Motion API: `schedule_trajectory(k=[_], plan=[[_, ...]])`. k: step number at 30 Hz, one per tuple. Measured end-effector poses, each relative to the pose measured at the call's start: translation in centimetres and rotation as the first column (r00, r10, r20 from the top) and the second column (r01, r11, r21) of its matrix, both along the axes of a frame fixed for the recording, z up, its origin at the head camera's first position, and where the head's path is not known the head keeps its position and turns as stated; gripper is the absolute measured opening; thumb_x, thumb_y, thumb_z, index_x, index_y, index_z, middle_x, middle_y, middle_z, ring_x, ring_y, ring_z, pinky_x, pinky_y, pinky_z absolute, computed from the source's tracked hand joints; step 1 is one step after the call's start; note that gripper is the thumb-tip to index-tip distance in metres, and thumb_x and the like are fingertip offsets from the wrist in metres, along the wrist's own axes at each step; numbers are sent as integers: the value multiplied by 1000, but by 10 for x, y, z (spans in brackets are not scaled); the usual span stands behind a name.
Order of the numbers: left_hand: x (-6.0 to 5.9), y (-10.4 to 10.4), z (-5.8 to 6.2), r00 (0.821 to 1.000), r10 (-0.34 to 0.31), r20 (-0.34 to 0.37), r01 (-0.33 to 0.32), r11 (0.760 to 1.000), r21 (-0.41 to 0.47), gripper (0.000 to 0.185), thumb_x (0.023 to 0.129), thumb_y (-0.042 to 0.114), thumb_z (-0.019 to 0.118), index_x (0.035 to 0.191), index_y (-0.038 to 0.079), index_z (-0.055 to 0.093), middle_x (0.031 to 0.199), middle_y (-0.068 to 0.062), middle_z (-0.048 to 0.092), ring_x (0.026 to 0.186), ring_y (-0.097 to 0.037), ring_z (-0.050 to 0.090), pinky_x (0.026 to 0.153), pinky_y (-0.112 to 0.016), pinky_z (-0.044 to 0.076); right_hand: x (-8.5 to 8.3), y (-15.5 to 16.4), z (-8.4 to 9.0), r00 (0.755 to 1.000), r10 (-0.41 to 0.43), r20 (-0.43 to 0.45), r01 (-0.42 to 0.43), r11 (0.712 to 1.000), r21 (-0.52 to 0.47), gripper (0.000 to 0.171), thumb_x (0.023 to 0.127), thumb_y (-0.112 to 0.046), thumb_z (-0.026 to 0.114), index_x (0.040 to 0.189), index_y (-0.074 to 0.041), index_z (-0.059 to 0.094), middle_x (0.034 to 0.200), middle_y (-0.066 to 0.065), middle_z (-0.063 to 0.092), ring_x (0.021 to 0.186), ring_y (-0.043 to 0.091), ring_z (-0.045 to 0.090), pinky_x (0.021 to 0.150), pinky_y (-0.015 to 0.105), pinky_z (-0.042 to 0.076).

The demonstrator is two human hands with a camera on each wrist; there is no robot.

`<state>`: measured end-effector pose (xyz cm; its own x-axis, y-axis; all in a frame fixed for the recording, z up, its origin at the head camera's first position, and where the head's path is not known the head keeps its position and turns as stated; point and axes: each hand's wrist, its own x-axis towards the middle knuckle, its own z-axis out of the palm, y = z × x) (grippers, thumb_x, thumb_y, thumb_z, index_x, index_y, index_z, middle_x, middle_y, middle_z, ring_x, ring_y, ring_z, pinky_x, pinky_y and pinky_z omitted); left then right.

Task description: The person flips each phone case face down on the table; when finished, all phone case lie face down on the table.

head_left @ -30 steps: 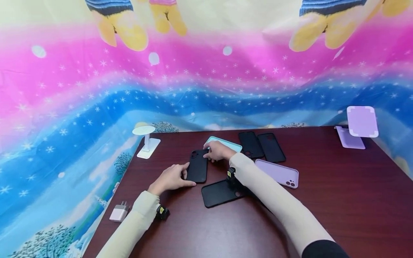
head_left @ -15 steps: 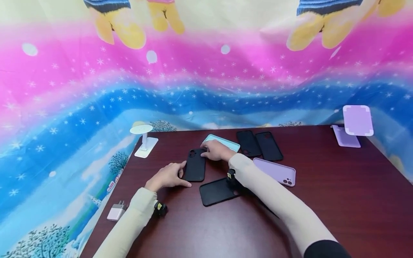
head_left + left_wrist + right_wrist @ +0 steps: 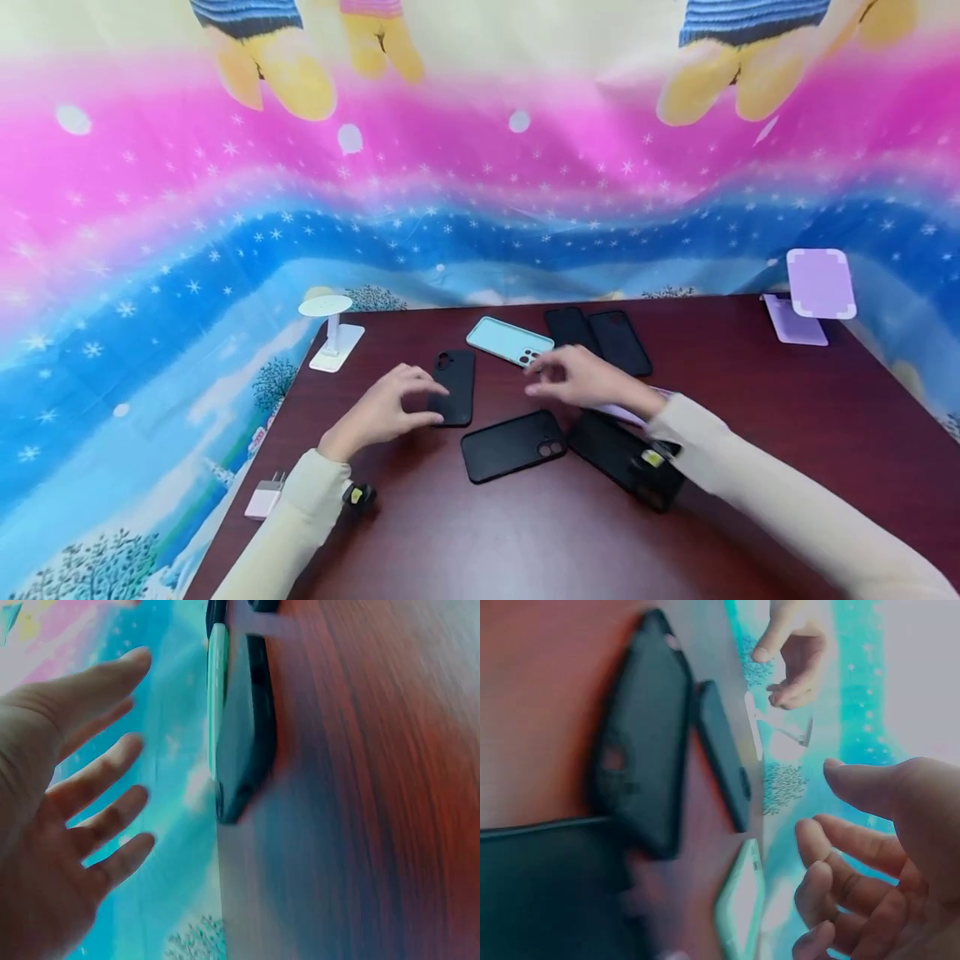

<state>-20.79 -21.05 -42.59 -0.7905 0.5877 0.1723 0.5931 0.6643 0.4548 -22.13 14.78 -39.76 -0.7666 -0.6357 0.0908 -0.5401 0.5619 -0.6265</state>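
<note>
A black phone case (image 3: pixel 456 387) lies face down near the table's left side, its camera cutout at the far end. My left hand (image 3: pixel 386 406) hovers at its left edge, and the left wrist view shows the spread fingers (image 3: pixel 112 765) holding nothing. Loosely bent and holding nothing, my right hand (image 3: pixel 581 377) is over the middle, near the camera end of a mint phone case (image 3: pixel 501 337). Below it lie a second black case (image 3: pixel 510 446) and a third one (image 3: pixel 600 446), partly covered by the right wrist. A lilac case (image 3: pixel 621 414) is mostly hidden under that forearm.
Two more black cases, left (image 3: pixel 567 321) and right (image 3: pixel 626 343), lie side by side at the back. A white stand (image 3: pixel 337 346) and a lilac stand (image 3: pixel 795 321) occupy the far corners. A white charger plug (image 3: pixel 262 498) sits by the left edge, before a patterned cloth (image 3: pixel 420 192).
My right hand has left the black case's upper right edge and moved right, uncovering the mint case. My left hand has lifted slightly off the same case, its fingers parting.
</note>
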Motion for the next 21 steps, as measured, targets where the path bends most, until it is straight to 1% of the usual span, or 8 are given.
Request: schedule_trajectory(k=[4,8,13,15,16,18,20,21], plan=[[9,7,3,989,-119,88,123,991,-49,38,89,31,82,125,22,75,125,3,67,124,-19,52,106,-53,45,33,34,-11,995,-53,80,56,998,-27,33,97,-34,72,120,-11,72,86,-5,65,72,5,58,68,24,50],[11,14,5,967,-186,172,197,979,-48,42,89,27,81,130,21,72,131,2,66,130,-23,46,108,-57,40,59,61,-19,987,-139,76,144,987,-68,30,97,-31,73,117,-8,72,92,-5,66,77,4,58,68,24,49],[11,22,0,951,-218,217,241,967,-85,47,89,26,82,134,23,70,136,3,65,140,-30,39,111,-60,34,84,70,-34,975,-217,51,221,971,-87,25,94,-32,76,112,-15,73,96,-7,68,79,6,57,68,26,49],[11,25,-2,947,-223,231,252,962,-104,47,89,26,82,134,24,70,137,4,64,144,-33,36,112,-61,33,91,65,-41,973,-229,15,230,970,-75,24,93,-35,77,111,-20,74,102,-8,70,88,9,60,77,31,52],[11,26,-4,945,-222,241,254,961,-111,47,89,26,82,134,25,70,137,4,64,145,-33,35,113,-61,32,94,62,-44,972,-233,-10,232,970,-65,24,92,-36,78,111,-22,74,106,-9,70,94,12,62,86,37,52],[12,29,-6,941,-213,263,251,960,-124,46,89,26,82,133,28,71,138,6,63,147,-33,32,114,-60,32,99,54,-49,969,-238,-74,235,971,-42,26,90,-39,80,111,-26,74,114,-10,69,106,17,61,97,48,48],[13,32,-7,940,-201,275,245,959,-139,44,89,26,82,131,30,71,138,8,63,147,-31,31,114,-59,33,101,46,-53,965,-233,-119,231,973,-28,27,87,-40,82,111,-29,74,117,-11,67,113,21,59,98,54,43],[13,33,-8,940,-196,279,243,959,-148,43,89,26,82,131,31,72,138,8,62,148,-30,31,114,-59,34,102,43,-55,965,-230,-130,229,973,-21,28,86,-39,83,112,-30,75,119,-10,66,115,22,58,97,53,42]])
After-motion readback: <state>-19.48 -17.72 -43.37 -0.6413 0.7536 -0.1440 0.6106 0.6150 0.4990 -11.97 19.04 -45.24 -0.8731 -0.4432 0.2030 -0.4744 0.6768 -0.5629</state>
